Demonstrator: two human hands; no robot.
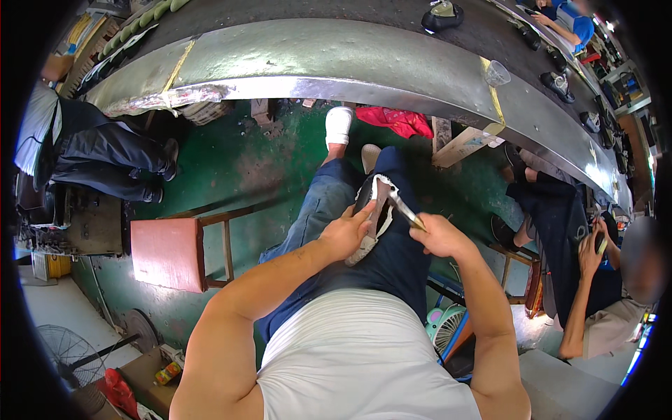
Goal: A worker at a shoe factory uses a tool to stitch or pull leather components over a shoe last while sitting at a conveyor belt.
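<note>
- our left hand (344, 234) holds a black and white shoe (372, 218) on our lap, fingers closed on its side.
- our right hand (439, 236) grips a thin metal tool (404, 209), its tip touching the shoe.
- a red stool (168, 253) stands at our left.

Red stool (166, 253), conveyor belt (336, 59)

Black-and-white shoe upper (373, 217) lies lengthwise on the lap, sole side up; toe pointing away. Thin metal tool (404, 210) angled across it; tip touching the shoe's upper edge.
</note>
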